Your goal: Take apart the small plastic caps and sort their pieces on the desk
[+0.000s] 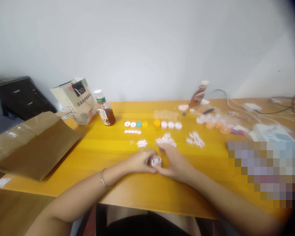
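My left hand (144, 160) is curled around a small clear round container (156, 161) just above the table's near half. Something whitish shows inside it, too blurred to name. On the other side is my right hand (173, 162), fingers stretched forward and apart from the thumb, whose tip is at the container's near rim. Just beyond the hands lie a pile of small white pieces (166, 140) and a tidy group of small white rings (142, 143). Farther back, a row of white, teal and yellow ring-shaped caps (139, 124) sits left of yellow and white round lids (171, 125).
A brown paper bag (34, 144), a printed gift bag (76, 101) and a bottle of brown liquid (105, 109) stand left. Another brown bottle (198, 95) is at the back right. Clear and orange containers (213, 121), cables (227, 95) and more white pieces (195, 139) occupy the right.
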A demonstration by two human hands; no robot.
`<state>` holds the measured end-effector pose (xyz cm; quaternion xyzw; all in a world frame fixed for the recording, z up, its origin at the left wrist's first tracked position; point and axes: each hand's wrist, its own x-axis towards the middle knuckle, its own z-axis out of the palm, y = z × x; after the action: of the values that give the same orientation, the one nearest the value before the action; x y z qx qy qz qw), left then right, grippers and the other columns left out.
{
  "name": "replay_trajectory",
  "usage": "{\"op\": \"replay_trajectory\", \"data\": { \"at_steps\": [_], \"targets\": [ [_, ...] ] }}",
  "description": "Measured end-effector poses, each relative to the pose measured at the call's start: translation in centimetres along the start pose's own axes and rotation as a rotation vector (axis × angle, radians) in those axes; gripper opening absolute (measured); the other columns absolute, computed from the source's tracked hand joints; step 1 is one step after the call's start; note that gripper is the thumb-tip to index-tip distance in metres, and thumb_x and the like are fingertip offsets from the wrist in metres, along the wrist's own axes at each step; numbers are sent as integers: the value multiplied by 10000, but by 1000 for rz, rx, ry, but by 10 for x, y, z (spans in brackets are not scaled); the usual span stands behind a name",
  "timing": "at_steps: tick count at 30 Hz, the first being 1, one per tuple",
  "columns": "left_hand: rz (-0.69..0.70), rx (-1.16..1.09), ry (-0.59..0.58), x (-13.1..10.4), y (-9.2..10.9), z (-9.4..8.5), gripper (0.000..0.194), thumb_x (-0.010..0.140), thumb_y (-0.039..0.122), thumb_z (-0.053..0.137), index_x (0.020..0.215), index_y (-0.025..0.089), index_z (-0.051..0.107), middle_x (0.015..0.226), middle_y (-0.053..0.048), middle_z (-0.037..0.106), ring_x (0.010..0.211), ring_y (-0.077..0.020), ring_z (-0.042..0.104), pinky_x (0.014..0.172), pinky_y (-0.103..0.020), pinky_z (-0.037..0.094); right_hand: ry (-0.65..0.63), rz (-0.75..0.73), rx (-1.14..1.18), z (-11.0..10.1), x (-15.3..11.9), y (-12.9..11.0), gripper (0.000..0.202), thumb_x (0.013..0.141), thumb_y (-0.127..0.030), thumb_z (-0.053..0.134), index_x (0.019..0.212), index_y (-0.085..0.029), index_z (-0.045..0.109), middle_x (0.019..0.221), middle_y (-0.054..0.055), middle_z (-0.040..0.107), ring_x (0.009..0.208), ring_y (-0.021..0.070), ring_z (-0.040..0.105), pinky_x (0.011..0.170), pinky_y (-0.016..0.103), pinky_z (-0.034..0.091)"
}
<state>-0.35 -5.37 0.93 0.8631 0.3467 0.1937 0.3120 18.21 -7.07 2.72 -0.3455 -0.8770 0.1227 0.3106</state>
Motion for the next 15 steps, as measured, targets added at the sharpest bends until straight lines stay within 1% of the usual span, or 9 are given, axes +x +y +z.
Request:
{"op": "replay_trajectory", "data": {
  "at_steps": [2, 3, 5, 9, 11, 13, 15],
  "targets": [
    [18, -10, -7, 0, 1, -1, 317, 628, 253, 664, 904, 155, 546, 796, -8, 577, 685, -135, 520, 584, -222, 383, -77, 14, 7, 0, 1, -1, 323, 755, -276, 554, 1055, -178, 484, 950, 97, 599, 873, 238, 553, 767, 389, 437],
    [30, -19, -6, 0, 1, -2, 359, 628, 237, 661, 958, 162, 543, 841, -15, 587, 719, -144, 531, 612, -230, 395, -111, 3, 21, 0, 1, -2, 292, 754, -249, 545, 1034, -185, 497, 945, 89, 599, 868, 231, 553, 767, 384, 437],
    [38, -32, -2, 1, 0, -2, 425, 629, 225, 660, 1029, 169, 529, 893, -25, 595, 753, -155, 541, 648, -243, 407, -137, -32, 45, 0, 2, -4, 306, 731, -200, 535, 1034, -191, 503, 974, 87, 589, 891, 230, 544, 782, 383, 431],
    [17, -26, -19, 1, -3, -1, 354, 629, 238, 662, 952, 148, 549, 823, -21, 589, 693, -141, 527, 611, -234, 397, -97, -10, 32, -2, 1, -5, 328, 730, -195, 528, 1055, -186, 487, 965, 90, 589, 887, 231, 543, 785, 389, 427],
    [20, -19, -9, 1, -3, 0, 315, 621, 239, 665, 899, 147, 547, 793, -13, 578, 673, -132, 515, 593, -226, 387, -88, -14, 37, -2, 1, -4, 369, 729, -204, 536, 1092, -191, 471, 999, 95, 583, 916, 237, 539, 800, 396, 423],
    [25, -16, 0, 1, -3, 0, 292, 616, 235, 666, 866, 149, 542, 781, -7, 568, 664, -126, 507, 580, -218, 378, -88, -16, 45, -2, 1, -3, 399, 729, -211, 544, 1119, -196, 463, 1019, 94, 579, 935, 240, 538, 809, 400, 422],
    [20, -12, -5, 1, -1, -1, 274, 624, 229, 657, 860, 152, 540, 770, -2, 562, 658, -123, 503, 569, -213, 369, -98, -20, 57, -2, 1, -4, 386, 733, -197, 535, 1113, -200, 471, 1016, 88, 582, 936, 234, 539, 811, 397, 425]
  ]
}}
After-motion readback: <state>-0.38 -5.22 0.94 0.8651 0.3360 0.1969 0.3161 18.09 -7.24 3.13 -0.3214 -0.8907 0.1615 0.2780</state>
